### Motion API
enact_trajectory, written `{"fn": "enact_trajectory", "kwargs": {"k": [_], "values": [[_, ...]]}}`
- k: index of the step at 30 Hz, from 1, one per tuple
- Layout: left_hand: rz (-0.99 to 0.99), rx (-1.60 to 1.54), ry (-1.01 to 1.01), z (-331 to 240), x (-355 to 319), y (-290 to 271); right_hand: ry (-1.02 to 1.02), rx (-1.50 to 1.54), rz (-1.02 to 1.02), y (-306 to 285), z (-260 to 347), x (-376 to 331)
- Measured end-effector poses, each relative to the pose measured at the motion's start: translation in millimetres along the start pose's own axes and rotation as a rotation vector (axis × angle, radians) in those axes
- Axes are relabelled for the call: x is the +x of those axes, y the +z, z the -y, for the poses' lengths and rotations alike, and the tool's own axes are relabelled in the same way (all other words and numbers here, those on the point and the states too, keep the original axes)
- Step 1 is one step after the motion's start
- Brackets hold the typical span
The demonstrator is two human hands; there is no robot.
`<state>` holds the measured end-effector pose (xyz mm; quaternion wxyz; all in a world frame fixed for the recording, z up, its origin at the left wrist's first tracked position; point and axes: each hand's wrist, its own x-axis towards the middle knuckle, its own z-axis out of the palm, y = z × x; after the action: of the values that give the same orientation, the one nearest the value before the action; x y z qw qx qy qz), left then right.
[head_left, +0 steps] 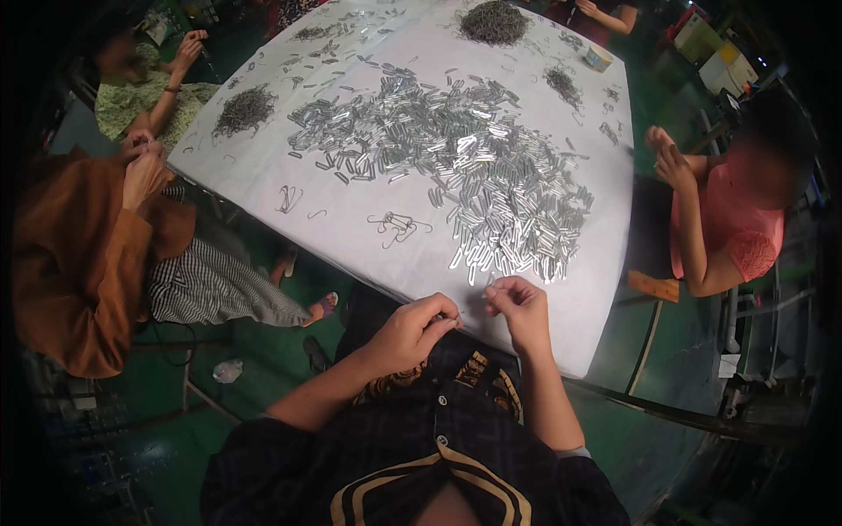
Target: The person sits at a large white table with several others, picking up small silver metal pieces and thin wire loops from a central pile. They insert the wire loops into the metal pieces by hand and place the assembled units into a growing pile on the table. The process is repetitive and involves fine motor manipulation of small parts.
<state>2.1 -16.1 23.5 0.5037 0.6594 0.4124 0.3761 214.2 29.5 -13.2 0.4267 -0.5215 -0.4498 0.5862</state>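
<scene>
Just over the near edge of the white-covered table [351, 254], my left hand [412, 333] is closed with thumb and forefinger pinched together. A thin dark bit shows at its fingertips, too small to name. My right hand [524, 314], a little to the right, is also pinched, and a small pale tip pokes up from its fingers. Just beyond it begins a wide heap of small shiny metal strips [504, 202], which spreads to the far left. Several bent wire hooks [399, 228] lie loosely left of the heap's near end.
Dark piles of wire hooks [244, 110] sit at the left and far side, with a paper cup [599, 59] at the far right. A person in brown [79, 254] sits left, another in pink [726, 219] right; others are farther back. A crumpled plastic bag [227, 371] lies on the floor.
</scene>
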Motion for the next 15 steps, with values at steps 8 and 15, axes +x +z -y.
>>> {"fn": "enact_trajectory", "kwargs": {"k": [8, 15], "values": [[-0.095, 0.134, 0.08, -1.3, 0.1, 6.5, 0.073, 0.165, 0.109, 31.0, 31.0, -29.1], [-0.158, 0.161, 0.093, 1.7, -2.0, 6.5, 0.025, 0.13, 0.101, 35.3, 28.2, -32.0]]}}
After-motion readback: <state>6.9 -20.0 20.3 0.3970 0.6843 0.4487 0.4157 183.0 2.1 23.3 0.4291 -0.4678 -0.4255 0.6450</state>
